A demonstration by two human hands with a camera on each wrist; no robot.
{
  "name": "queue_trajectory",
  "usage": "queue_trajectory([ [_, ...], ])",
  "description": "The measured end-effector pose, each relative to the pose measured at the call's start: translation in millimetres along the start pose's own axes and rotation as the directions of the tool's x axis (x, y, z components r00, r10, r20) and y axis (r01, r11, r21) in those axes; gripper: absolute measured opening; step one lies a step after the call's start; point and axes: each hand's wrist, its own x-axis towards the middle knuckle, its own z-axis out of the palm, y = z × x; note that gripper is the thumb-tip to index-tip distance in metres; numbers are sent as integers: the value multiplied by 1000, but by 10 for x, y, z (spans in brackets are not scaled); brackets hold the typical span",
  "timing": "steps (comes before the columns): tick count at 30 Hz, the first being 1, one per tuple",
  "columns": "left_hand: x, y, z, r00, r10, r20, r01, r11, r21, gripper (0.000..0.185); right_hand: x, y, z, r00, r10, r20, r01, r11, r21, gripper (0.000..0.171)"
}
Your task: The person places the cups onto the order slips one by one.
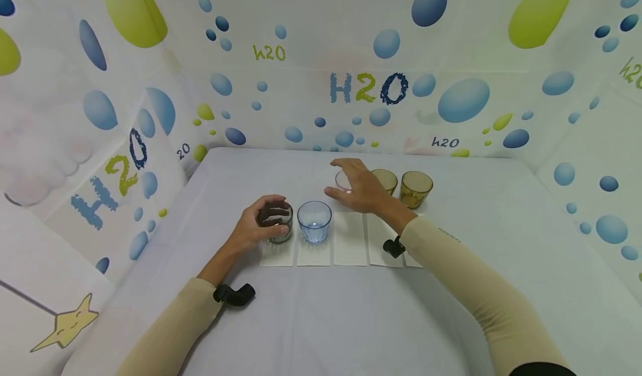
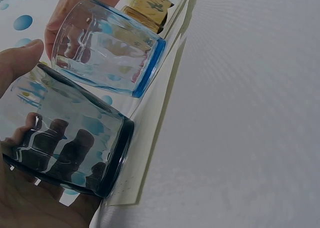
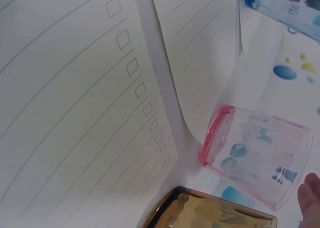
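My left hand [image 1: 249,225] holds a dark grey glass [image 2: 107,133], fingers wrapped round its far side and thumb on the near side. The glass stands at the left end of a row of paper sheets. Just right of it, a clear blue glass [image 1: 314,223] stands upright on its own sheet. My right hand [image 1: 363,188] reaches over the back of the row, thumb and fingers spread apart. Beside it is a pink-tinted glass [image 3: 260,153], partly hidden in the head view; the right wrist view shows a gap between fingertip and glass.
Behind the row, a yellowish glass [image 1: 385,180] and an amber glass [image 1: 416,189] stand right of my right hand. Lined paper sheets [image 1: 349,242] lie side by side on the white tablecloth [image 1: 321,320]. A printed backdrop [image 1: 311,25] encloses the table's back and sides.
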Motion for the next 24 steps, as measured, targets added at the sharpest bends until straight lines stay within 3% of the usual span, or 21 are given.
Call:
queue_trajectory([
  [7,7,14,-9,1000,-21,5,21,1000,1,66,29,34,-14,1000,14,12,-14,1000,9,75],
  [16,-29,270,33,999,-29,21,29,1000,-9,66,60,86,-54,996,63,56,-63,998,-12,82],
  [24,-27,270,38,999,-30,19,30,1000,-4,66,67,103,-92,989,111,101,-110,994,-10,89],
])
